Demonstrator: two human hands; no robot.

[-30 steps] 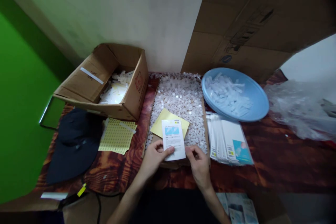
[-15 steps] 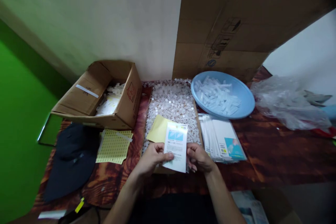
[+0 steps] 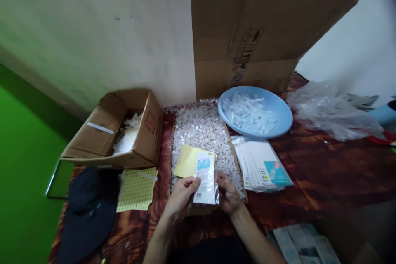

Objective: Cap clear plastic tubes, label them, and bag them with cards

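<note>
Packet (image 3: 205, 177) in clear sleeve stands upright between our hands, long axis running away from us; our left hand (image 3: 181, 194) pinches its left edge, our right hand (image 3: 227, 193) clasps the right. Its print is too small to read. Beyond our fingers lie a yellow sheet (image 3: 185, 161) and white bits (image 3: 201, 126).

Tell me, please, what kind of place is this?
Probably a small packing station in a home or workshop. Both hands, left hand and right hand, hold a printed packet over a tray of small white pieces, beside a stack of packets and a blue bowl.
</note>
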